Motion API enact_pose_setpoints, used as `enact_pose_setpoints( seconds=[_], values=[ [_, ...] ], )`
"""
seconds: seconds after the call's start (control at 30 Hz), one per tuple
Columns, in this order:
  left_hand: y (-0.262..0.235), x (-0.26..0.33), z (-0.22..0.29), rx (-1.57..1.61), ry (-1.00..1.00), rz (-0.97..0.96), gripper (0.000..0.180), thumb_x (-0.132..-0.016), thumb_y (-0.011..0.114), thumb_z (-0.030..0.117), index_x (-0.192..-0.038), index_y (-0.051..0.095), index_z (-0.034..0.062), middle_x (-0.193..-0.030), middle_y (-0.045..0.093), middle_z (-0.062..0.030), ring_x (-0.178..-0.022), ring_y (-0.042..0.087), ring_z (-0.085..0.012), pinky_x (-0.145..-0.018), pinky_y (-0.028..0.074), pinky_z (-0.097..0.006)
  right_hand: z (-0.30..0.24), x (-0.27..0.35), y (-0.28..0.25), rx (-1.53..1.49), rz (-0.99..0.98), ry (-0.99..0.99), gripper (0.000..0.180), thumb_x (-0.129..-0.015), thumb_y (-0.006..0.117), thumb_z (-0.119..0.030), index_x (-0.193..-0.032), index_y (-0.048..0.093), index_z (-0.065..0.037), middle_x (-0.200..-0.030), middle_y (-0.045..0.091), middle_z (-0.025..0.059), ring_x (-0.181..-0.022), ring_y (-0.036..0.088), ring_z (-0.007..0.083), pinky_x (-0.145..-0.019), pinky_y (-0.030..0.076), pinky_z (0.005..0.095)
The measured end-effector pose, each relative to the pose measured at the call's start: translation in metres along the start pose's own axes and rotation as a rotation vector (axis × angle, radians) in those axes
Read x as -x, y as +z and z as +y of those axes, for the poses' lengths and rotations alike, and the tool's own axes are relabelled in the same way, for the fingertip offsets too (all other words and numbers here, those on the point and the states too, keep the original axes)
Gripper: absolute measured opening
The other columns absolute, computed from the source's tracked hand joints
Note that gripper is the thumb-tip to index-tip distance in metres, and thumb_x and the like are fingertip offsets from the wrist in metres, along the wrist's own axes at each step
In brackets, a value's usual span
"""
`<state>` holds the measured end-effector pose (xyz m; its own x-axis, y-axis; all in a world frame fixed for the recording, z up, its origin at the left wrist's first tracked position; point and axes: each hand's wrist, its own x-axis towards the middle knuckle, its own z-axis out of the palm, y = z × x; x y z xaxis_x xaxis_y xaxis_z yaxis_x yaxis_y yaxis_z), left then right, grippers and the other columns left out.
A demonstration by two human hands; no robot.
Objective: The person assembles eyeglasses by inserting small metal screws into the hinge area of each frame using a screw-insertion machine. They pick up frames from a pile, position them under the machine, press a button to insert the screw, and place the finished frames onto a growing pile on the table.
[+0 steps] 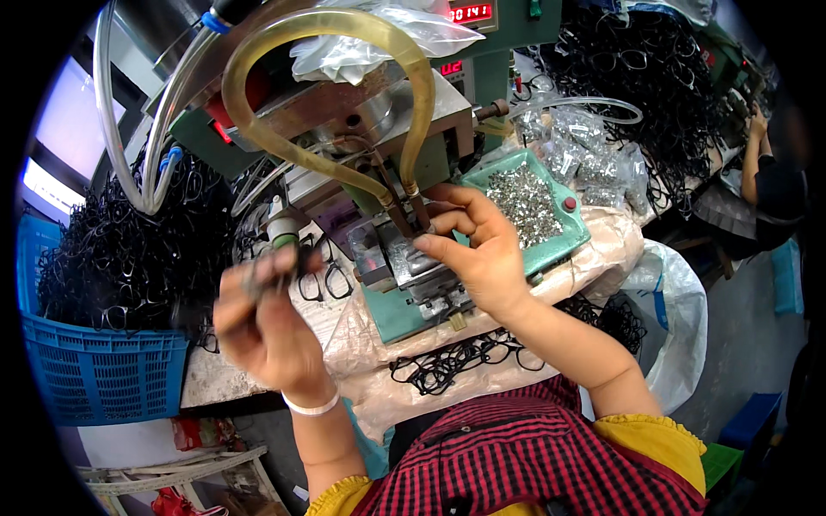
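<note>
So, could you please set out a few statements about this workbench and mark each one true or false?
1. The small, shiny metal parts lie in a green, shallow tray. True.
2. The blue, slatted plastic basket stands on the person's right. False: it stands on the left.
3. The bare right hand is close to the brown metal tips at the hose ends. True.
4. The thin white wristband is on the right wrist. False: it is on the left.
5. The bare left hand shows sharply. False: it is blurred, so its grip is hard to tell.
</note>
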<state>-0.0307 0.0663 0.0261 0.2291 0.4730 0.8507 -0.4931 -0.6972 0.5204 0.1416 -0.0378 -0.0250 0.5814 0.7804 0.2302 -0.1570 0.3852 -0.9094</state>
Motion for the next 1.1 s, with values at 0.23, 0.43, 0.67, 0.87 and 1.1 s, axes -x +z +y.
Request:
enact_pose_setpoints(
  seconds=[0.23,0.43,0.67,0.87,1.1],
  values=[
    [0.011,0.032,0.001,-0.192,0.005,-0.330,0.003,-0.088,0.066,0.006,-0.090,0.067,0.0072,-0.101,0.071,-0.0133,-0.085,0.069,-0.0252,-0.080,0.058,-0.044,-0.032,0.019,-0.009,0.240,-0.074,-0.050,0.046,-0.084,0.064,0.000,-0.129,0.055,0.001,-0.121,0.065,0.0155,-0.114,0.063,0.0244,-0.097,0.048,0.0323],
    [0.027,0.036,-0.001,-0.426,0.136,-0.697,0.020,-0.071,0.073,0.008,-0.090,0.074,0.0120,-0.102,0.074,-0.0044,-0.073,0.061,-0.0237,-0.091,0.051,-0.051,0.032,-0.011,-0.130,1.447,0.226,-0.210,0.027,-0.080,0.075,-0.024,-0.104,0.075,-0.011,-0.127,0.061,0.0191,-0.132,0.046,0.0358,-0.108,0.036,0.0479],
    [0.021,0.036,-0.006,-0.363,0.165,-0.665,0.024,-0.068,0.072,0.006,-0.092,0.073,0.0098,-0.108,0.073,-0.0048,-0.056,0.041,-0.0192,-0.091,0.052,-0.048,0.038,-0.011,-0.131,1.374,0.153,-0.490,0.012,-0.076,0.075,-0.012,-0.086,0.073,-0.007,-0.111,0.067,0.0141,-0.115,0.059,0.0335,-0.094,0.048,0.0427],
    [0.012,0.091,0.003,-0.514,0.089,-0.401,0.027,-0.078,0.069,0.000,-0.105,0.068,0.0066,-0.118,0.068,-0.0107,-0.103,0.066,-0.0305,-0.104,0.045,-0.052,0.041,-0.020,-0.127,1.302,0.127,-0.447,0.010,-0.080,0.071,-0.007,-0.089,0.071,-0.004,-0.098,0.068,0.0122,-0.092,0.064,0.0321,-0.082,0.049,0.0405],
    [-0.106,0.075,-0.096,-1.084,-0.388,0.110,0.022,-0.089,0.067,0.022,-0.098,0.067,0.0023,-0.110,0.064,-0.0127,-0.111,0.053,-0.0316,-0.098,0.039,-0.046,0.033,-0.016,-0.119,1.371,0.194,-0.447,0.011,-0.086,0.068,-0.008,-0.095,0.073,-0.004,-0.084,0.060,0.0116,-0.081,0.056,0.0302,-0.075,0.044,0.0384]
  ],
)
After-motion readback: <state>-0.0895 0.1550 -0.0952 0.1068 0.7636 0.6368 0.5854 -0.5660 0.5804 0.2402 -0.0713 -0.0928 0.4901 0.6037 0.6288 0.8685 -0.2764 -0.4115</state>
